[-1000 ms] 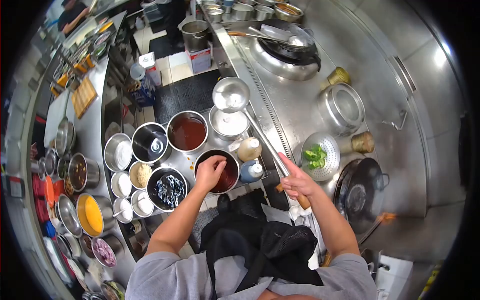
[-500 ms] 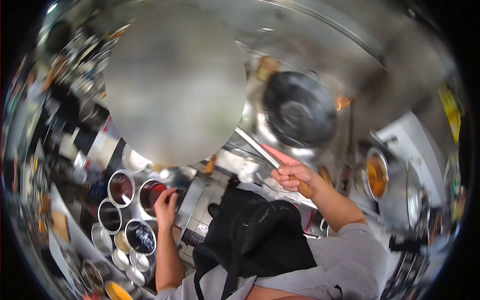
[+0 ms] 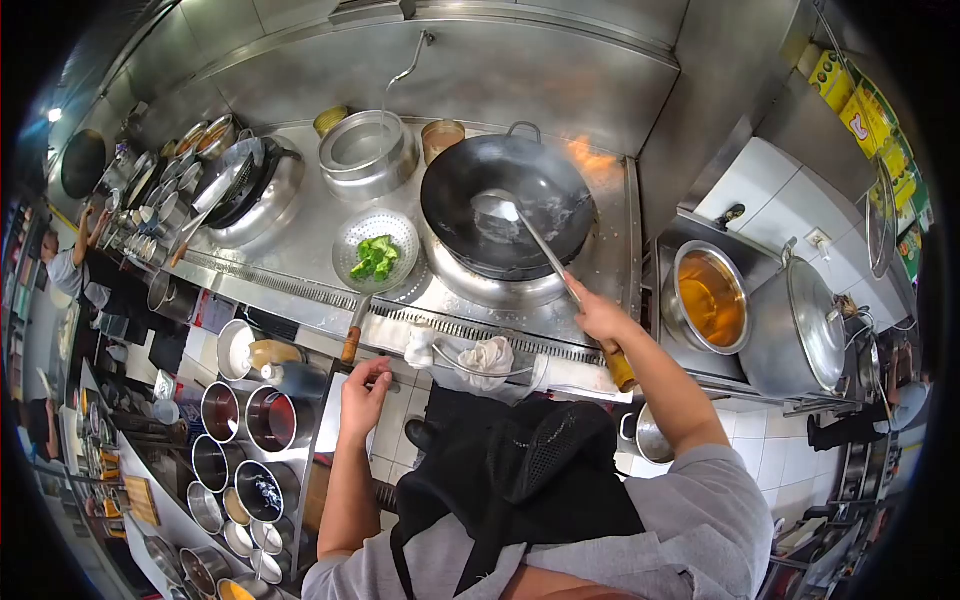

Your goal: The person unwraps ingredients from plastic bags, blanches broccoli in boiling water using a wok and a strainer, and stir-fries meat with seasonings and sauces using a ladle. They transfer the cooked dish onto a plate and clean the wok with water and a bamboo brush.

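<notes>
The right hand has its grip closed around the shaft of a long ladle, and the ladle's wooden handle end sticks out below the fist. The ladle's bowl is down inside a large black wok, near its middle; whether it touches the metal is hard to tell. The wok stands toward the right edge of the steel stove, and flames show beside it, near the stove's back right corner.

The left hand has its grip released: the fingers are loosely bent, with nothing visible between them. It hangs just off the stove's front edge, nearest to the wooden handle of a perforated strainer. Pieces of green vegetable lie in that strainer, which rests left of the wok with its handle jutting past the front edge.

Behind the strainer, toward the back edge, a metal pot sits under a faucet. A crumpled white cloth lies at the front edge, between the two hands. Beyond the stove's right edge stands a metal basin of amber liquid, just beside a large lidded pot.
</notes>
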Action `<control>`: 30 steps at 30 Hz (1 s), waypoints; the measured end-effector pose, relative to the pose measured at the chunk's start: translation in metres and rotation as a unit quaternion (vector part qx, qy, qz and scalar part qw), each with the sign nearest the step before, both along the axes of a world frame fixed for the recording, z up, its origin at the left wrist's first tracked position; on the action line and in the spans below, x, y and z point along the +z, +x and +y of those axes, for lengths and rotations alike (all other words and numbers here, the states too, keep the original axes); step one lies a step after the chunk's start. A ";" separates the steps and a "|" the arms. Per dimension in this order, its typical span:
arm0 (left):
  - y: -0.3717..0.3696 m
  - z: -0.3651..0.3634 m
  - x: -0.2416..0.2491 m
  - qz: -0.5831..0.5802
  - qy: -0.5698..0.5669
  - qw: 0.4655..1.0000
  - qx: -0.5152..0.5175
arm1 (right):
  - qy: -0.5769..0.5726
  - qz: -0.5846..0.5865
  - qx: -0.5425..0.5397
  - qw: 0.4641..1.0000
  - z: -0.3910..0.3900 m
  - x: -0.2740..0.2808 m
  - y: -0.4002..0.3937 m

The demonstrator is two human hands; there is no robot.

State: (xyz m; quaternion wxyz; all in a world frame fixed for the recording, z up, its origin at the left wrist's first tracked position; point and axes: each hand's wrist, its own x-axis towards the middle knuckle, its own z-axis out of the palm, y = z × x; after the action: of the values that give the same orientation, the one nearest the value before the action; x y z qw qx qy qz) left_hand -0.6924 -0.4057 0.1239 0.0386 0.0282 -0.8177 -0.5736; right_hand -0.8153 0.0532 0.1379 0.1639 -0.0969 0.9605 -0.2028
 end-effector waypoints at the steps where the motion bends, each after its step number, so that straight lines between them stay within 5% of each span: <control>1: 0.000 0.003 0.004 0.012 -0.023 1.000 -0.008 | -0.001 0.000 0.002 1.000 0.005 0.002 0.006; 3: 0.007 0.003 0.005 0.013 -0.032 0.999 0.001 | -0.284 -0.198 -0.123 0.930 0.007 0.009 0.025; 4: 0.009 -0.001 0.004 0.017 -0.040 0.999 0.007 | -0.311 -0.195 -0.148 0.918 0.006 -0.003 0.034; 7: 0.020 -0.023 -0.015 -0.041 -0.045 0.997 0.040 | -0.300 -0.185 -0.219 0.910 0.006 -0.013 0.042; 10: 0.029 -0.047 -0.032 -0.063 -0.076 0.993 0.059 | -0.319 -0.066 -0.184 0.927 0.010 -0.084 0.026; 12: 0.025 -0.068 -0.050 -0.046 -0.104 0.990 0.082 | -0.161 -0.029 -0.188 0.968 -0.028 -0.032 0.039; 16: 0.010 -0.084 -0.035 -0.027 -0.130 0.982 0.138 | -0.234 -0.017 -0.149 0.961 -0.024 -0.032 0.047; 18: -0.001 -0.092 -0.045 -0.024 -0.136 0.981 0.135 | -0.538 -0.232 -0.276 0.762 -0.005 0.011 0.029; 19: -0.006 -0.093 -0.051 -0.022 -0.144 0.980 0.132 | -0.537 -0.233 -0.281 0.761 -0.006 0.006 0.024; 21: -0.017 -0.093 -0.054 -0.035 -0.126 0.984 0.118 | -0.507 -0.205 -0.275 0.791 -0.016 -0.011 0.012; 22: -0.023 -0.092 -0.055 -0.047 -0.116 0.986 0.107 | -0.325 -0.143 -0.260 0.898 -0.032 -0.018 0.018; 23: -0.029 -0.094 -0.059 -0.059 -0.107 0.988 0.094 | -0.326 -0.142 -0.260 0.897 -0.040 -0.026 0.028; 24: -0.035 -0.096 -0.062 -0.057 -0.125 0.986 0.090 | -0.155 -0.032 -0.195 0.968 -0.046 -0.035 0.039; 27: -0.057 -0.099 -0.067 -0.097 -0.196 0.969 0.113 | -0.061 0.050 -0.102 0.992 -0.037 -0.021 0.041; 28: -0.065 -0.106 -0.083 -0.100 -0.208 0.968 0.104 | -0.255 -0.083 -0.171 0.948 -0.032 0.005 0.033; 29: -0.073 -0.110 -0.097 -0.103 -0.207 0.968 0.099 | -0.434 -0.208 -0.232 0.845 -0.023 0.021 0.025; 30: -0.081 -0.112 -0.109 -0.100 -0.227 0.964 0.099 | -0.503 -0.226 -0.232 0.801 -0.008 -0.002 0.009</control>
State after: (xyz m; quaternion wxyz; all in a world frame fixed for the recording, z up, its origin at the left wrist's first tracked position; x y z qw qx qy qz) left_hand -0.7733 -0.5180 0.0148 0.0185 0.1562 -0.9195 -0.3604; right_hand -0.8067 0.0456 0.1363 0.2532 0.1088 0.6532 -0.7053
